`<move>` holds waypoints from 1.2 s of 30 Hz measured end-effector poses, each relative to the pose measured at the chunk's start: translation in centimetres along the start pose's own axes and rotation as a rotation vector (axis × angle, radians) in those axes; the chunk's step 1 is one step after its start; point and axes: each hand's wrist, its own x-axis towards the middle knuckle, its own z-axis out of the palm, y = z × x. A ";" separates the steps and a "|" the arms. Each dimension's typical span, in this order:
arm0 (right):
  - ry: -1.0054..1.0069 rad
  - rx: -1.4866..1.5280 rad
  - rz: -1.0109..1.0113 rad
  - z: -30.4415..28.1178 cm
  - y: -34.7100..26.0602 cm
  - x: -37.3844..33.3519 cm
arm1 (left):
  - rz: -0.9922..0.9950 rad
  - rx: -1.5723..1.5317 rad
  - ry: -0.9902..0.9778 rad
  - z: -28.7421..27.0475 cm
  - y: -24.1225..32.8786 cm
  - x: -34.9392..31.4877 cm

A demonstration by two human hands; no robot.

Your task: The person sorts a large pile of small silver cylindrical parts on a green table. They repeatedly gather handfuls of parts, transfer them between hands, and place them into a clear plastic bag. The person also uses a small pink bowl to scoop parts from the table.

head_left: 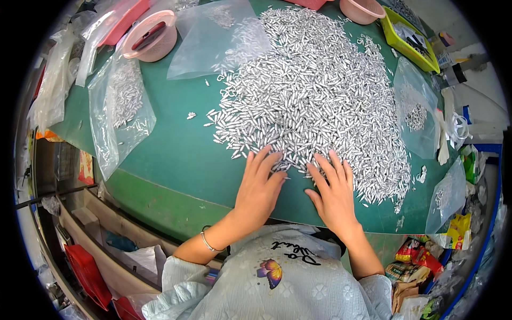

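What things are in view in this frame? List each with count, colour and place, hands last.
small metal pieces: too many to count, silver, heaped on the table
table: one, green, under the heap
plastic bags: at least four, clear, around the heap with pieces inside
pink containers: at least four, pink, along the far side
slim object: one, red and dark, in the left round container
tray: one, yellow-green, far right
packages: several, multicoloured, lower right
red items: at least two, red, lower left
rim clutter: too distorted to count
garment: one, pale blue, bottom centre
bracelet: one, silver, left wrist
left hand: one, bare, heap's near edge
right hand: one, bare, heap's near edge
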 end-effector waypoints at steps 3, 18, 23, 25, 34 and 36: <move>-0.059 -0.042 0.021 -0.5 0.0 -1.7 | -0.029 -0.041 0.055 0.3 -0.1 0.0; 0.103 0.008 0.146 0.0 -0.1 -0.2 | 0.040 0.197 -0.181 2.4 2.1 3.1; -0.078 -0.040 -0.023 0.4 0.3 -1.6 | 0.071 0.117 -0.236 1.7 2.1 1.7; -0.107 -0.026 -0.048 0.0 0.7 -2.4 | 0.093 0.061 -0.218 1.5 1.8 0.6; 0.165 0.002 0.065 -0.6 3.5 -4.7 | 0.084 -0.124 -0.209 0.9 2.5 -1.2; 0.248 -0.017 0.100 -0.9 3.2 -4.6 | 0.079 -0.207 -0.103 1.0 2.3 -1.1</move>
